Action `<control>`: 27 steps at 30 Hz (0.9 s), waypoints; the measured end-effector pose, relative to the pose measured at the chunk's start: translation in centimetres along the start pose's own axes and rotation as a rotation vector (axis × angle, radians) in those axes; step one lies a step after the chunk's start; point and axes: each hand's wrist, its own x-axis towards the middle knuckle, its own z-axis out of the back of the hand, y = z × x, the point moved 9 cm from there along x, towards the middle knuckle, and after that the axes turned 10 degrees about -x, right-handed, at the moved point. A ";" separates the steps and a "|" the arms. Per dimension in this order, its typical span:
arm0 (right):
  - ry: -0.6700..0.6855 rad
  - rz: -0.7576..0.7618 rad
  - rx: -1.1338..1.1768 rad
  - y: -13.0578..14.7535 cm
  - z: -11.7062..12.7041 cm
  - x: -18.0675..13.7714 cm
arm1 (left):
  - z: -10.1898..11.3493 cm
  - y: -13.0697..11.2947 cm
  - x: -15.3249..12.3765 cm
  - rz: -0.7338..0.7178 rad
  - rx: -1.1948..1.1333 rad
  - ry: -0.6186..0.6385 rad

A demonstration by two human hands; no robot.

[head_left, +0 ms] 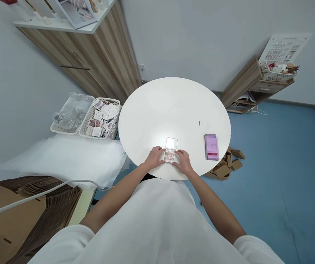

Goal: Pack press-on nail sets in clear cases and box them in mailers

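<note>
A small transparent plastic case [171,143] lies on the white round table [174,106] near its front edge. Its lid is raised and tilted back, away from me. In the lower half sit several pinkish press-on nails [169,156] in rows. My left hand [154,157] grips the case's left side, thumb toward the front and fingers near the hinge. On the opposite side my right hand [184,162] holds it the same way, with the thumb at the front corner.
A purple, blurred flat object [212,147] lies on the table's right. White baskets hold printed cards [98,114] and plastic bags [75,112] at left, above white sheets [72,156]. Flattened cardboard [17,209] stands lower left; cardboard pieces [223,168] lie on the floor at right.
</note>
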 end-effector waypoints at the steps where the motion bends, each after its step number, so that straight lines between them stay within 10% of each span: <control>1: 0.011 -0.002 -0.012 -0.2 -0.3 0.0 | -0.3 0.2 0.1 0.015 0.025 0.010; 27: 0.138 -0.105 -0.105 -1.5 -1.7 1.2 | -3.1 0.8 0.9 0.101 0.102 0.154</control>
